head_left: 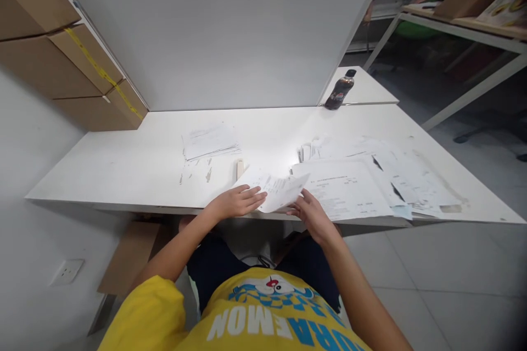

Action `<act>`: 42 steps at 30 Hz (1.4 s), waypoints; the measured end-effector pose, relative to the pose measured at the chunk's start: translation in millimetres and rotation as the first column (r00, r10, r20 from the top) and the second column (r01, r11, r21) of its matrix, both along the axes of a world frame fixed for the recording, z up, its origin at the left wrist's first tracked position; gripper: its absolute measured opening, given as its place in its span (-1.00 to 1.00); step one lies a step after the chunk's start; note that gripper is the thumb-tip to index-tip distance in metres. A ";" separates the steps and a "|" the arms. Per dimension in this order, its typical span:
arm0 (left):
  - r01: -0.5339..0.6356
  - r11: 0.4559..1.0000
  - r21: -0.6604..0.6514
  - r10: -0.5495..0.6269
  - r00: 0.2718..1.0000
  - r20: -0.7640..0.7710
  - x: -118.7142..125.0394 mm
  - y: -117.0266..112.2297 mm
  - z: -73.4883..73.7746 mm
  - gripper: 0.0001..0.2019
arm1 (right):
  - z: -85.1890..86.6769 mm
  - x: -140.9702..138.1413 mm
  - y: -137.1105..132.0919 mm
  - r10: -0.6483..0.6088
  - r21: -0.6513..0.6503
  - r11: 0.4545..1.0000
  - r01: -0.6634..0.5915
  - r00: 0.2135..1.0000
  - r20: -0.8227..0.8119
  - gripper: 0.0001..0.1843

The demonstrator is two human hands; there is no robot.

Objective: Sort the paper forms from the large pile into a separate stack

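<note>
A printed sheet of paper [280, 189] lies at the table's front edge, its right side lifted and bent. My left hand [237, 202] rests on the sheet's left part with the fingers stretched out flat. At the lifted right edge, my right hand [313, 215] pinches the sheet between thumb and fingers. Just behind the sheet is a small light-wood piece [240, 168], partly covered by it. To the right lies a stack of printed papers [346, 192], and a smaller paper stack [209, 141] sits further back on the left.
More papers [424, 178] spread over the right of the white table [123, 175]. A dark drink bottle [341, 90] stands at the back right. Cardboard boxes [99, 112] are piled at the back left, beside a tall white panel [230, 33].
</note>
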State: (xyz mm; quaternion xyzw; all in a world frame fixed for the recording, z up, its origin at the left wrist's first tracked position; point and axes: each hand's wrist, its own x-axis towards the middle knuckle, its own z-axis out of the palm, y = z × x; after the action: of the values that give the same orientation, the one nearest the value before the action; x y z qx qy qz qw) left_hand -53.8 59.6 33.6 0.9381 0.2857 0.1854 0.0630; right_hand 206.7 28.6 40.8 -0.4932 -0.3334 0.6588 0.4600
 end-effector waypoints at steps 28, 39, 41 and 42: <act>-0.785 0.619 -0.022 0.784 0.615 0.090 -116.5 116.9 -16.1 -0.74 | -44.2 15.7 24.3 -0.351 0.184 0.930 0.320 0.919 0.179 -0.54; -0.831 0.516 0.207 0.715 0.551 0.431 -51.0 51.2 -10.9 -0.72 | -54.5 28.8 20.7 -0.425 0.216 0.902 0.373 0.849 0.312 -0.47; -0.770 0.562 0.303 0.610 0.633 0.477 -15.3 17.7 -12.3 -0.78 | -58.4 26.8 8.1 -0.401 0.224 0.913 0.341 0.852 0.336 -0.40; -0.734 0.589 0.338 0.570 0.674 0.470 2.0 0.9 -13.0 -0.82 | -59.1 25.7 1.4 -0.385 0.215 0.920 0.328 0.858 0.341 -0.38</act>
State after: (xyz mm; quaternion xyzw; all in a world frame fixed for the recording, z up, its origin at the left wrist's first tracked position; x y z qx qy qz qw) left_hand -51.8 60.6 20.6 0.7038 0.5410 0.4086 -0.2121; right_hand 232.3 30.0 -18.3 -0.6277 -0.3664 0.4281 0.5371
